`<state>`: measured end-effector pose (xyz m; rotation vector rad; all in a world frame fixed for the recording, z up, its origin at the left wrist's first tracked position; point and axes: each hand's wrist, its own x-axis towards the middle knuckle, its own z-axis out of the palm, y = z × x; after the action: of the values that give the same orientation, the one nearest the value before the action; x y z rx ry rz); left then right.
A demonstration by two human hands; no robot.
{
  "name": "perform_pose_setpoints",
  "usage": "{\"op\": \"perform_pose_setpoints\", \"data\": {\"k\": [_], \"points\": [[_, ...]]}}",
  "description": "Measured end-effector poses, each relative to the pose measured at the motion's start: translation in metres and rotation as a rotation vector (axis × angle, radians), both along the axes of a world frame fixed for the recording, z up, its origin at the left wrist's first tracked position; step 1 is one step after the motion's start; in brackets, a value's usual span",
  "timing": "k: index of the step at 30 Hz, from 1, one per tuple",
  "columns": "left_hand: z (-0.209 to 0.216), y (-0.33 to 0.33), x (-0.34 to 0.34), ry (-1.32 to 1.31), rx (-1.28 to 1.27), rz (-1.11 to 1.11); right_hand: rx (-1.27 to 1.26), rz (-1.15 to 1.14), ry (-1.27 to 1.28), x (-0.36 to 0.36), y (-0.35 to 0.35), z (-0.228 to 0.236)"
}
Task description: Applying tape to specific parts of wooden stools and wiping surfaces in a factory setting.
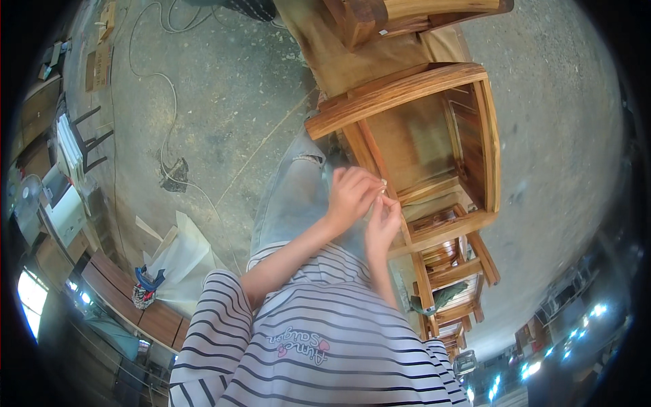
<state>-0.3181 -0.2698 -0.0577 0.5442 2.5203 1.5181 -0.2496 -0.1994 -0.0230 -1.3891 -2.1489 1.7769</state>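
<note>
My left hand (350,195) and my right hand (382,223) meet in front of my body, fingertips almost touching. Both are closed in a pinch around a small white piece (384,183), too small to name; it may be a scrap of paper or tape. Just beyond them stands a brown wooden chair (400,98) with a varnished frame, open in the middle. My hands are over its near side rail, and I cannot tell whether they touch the wood.
Another wooden piece (441,9) sits on brown sheeting (319,51) at the top. Several wooden chairs (458,275) line up at lower right. A pale cord (173,102) winds over the concrete floor. At left, a blue-handled tool (149,277) rests by a brown bench (115,281).
</note>
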Motion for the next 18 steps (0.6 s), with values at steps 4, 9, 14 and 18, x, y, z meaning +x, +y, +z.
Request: {"op": "perform_pose_setpoints", "data": {"k": [4,9,14,18], "points": [[0.001,0.004,0.004,0.004,0.001,-0.008,0.033,-0.058,0.022,0.004,-0.004,0.003],[0.0,0.005,0.016,-0.046,-0.006,-0.014,0.009,-0.121,0.035,0.016,-0.006,0.001],[0.007,-0.006,0.01,-0.21,0.019,-0.125,-0.164,-0.136,0.062,0.024,0.003,0.003],[0.018,-0.013,0.01,-0.582,0.119,-0.158,-0.275,-0.096,0.107,0.026,0.014,0.005]]}}
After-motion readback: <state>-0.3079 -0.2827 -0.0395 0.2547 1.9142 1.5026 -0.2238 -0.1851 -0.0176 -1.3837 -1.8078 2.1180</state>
